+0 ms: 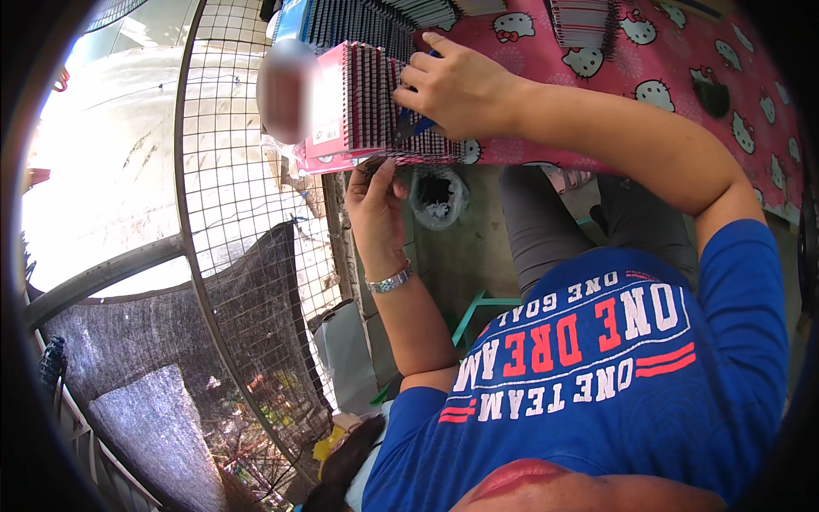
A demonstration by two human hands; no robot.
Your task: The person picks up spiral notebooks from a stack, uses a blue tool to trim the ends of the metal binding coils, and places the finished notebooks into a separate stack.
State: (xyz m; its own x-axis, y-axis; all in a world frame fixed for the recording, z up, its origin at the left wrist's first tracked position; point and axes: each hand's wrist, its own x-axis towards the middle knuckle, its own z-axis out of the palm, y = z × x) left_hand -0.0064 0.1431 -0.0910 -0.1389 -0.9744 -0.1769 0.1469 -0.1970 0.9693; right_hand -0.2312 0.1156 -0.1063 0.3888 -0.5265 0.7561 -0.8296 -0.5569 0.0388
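A stack of spiral notebooks [328, 102] with pink and white covers lies at the table's near left edge, the dark coils of their spines facing right. My right hand [465, 90] reaches over the spines, fingers curled around a blue-handled hand tool [420, 127] that looks like pliers. Its grey jaws rest against the coils; the hand hides most of the handles. Below the stack's near edge, my left hand [376, 205] has its thumb and fingers closed on the dark coil end of a notebook, partly hidden. A metal bracelet circles that wrist.
Further spiral notebooks with blue covers [294, 24] stand behind the stack, and another bundle [584, 21] lies at the far right. A pink patterned cloth [614, 94] covers the table. Below its edge hangs or stands a plastic-lined bin [439, 200]. Wire mesh [213, 128] rises on the left.
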